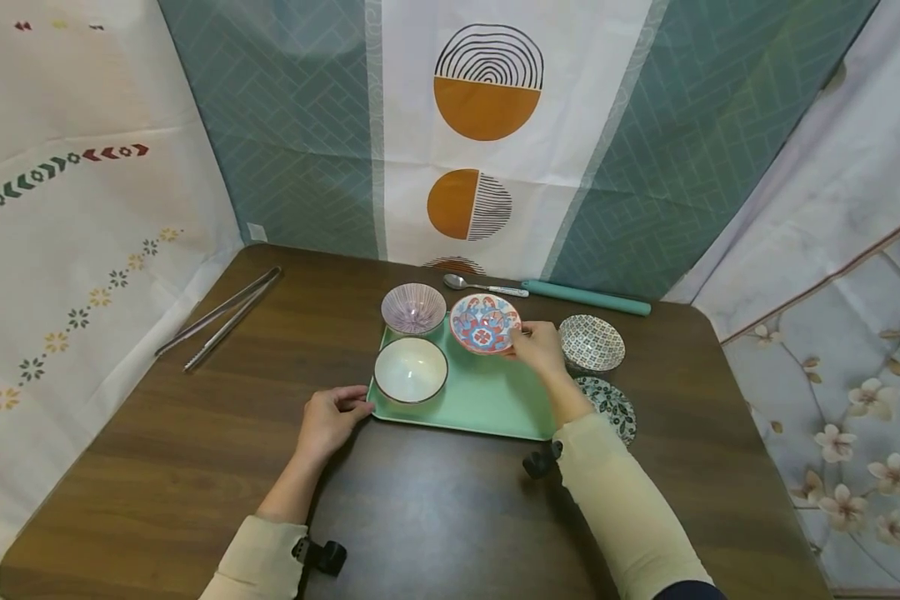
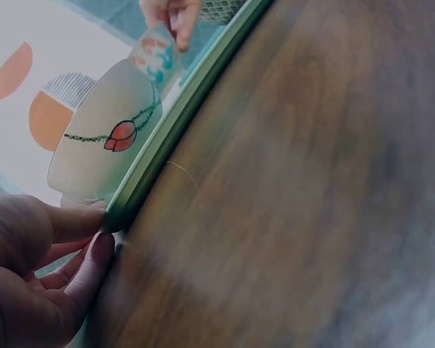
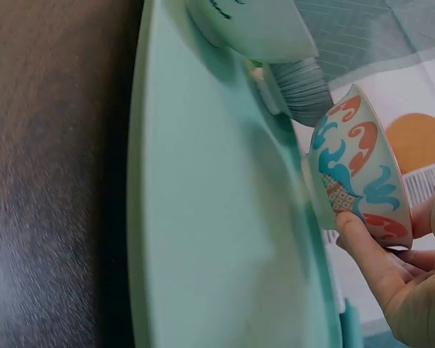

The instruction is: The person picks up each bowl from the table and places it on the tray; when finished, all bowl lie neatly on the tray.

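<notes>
My right hand [image 1: 542,350] grips the near right rim of a bowl with a red and blue pattern [image 1: 483,322]. That bowl is over the far edge of a mint green tray [image 1: 495,408]; whether its foot touches the tray I cannot tell. At the tray's near left corner, my left hand [image 1: 334,423] pinches the edge between thumb and fingers, seen closely in the left wrist view. A cream bowl with a dark rim [image 1: 411,370] stands on the tray's left part, a red flower drawn on its side. Behind it sits a purple striped bowl [image 1: 413,308] at the far left corner.
Right of the tray are a patterned bowl [image 1: 592,342] and a plate with dark leaves [image 1: 612,407], partly behind my right forearm. A spoon [image 1: 487,286] and a teal stick [image 1: 585,297] lie along the back. Metal tongs [image 1: 221,321] lie at the left.
</notes>
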A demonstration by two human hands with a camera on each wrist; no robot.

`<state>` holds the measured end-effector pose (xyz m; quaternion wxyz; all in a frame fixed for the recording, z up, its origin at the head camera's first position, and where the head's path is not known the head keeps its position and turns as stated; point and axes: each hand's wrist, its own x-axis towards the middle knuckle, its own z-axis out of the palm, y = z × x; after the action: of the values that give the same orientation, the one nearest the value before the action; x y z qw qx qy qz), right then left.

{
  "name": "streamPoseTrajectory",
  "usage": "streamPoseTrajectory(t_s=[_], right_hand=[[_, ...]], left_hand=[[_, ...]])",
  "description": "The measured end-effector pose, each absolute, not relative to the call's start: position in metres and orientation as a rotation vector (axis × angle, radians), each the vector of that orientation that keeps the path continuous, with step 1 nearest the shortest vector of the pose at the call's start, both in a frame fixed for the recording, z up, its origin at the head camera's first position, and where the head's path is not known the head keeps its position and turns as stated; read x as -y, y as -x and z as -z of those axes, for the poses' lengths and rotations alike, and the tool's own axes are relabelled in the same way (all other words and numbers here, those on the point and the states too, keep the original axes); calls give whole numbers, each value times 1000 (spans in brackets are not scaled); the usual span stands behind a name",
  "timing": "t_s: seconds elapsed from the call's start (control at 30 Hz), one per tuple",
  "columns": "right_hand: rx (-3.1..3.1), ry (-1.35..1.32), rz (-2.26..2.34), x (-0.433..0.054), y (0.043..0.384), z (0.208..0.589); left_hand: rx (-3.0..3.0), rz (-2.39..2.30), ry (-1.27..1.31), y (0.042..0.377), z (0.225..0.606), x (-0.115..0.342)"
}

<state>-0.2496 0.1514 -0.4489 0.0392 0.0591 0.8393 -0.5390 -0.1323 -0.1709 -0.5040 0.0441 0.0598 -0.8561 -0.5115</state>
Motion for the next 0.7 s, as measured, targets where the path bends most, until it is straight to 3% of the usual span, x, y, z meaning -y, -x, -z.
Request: streamPoseTrajectory(t_s=[0.7], right_hand=[[-2414,-171,1602,-154,251,460]], left_hand=[[2633,1576,-190,133,504,171]])
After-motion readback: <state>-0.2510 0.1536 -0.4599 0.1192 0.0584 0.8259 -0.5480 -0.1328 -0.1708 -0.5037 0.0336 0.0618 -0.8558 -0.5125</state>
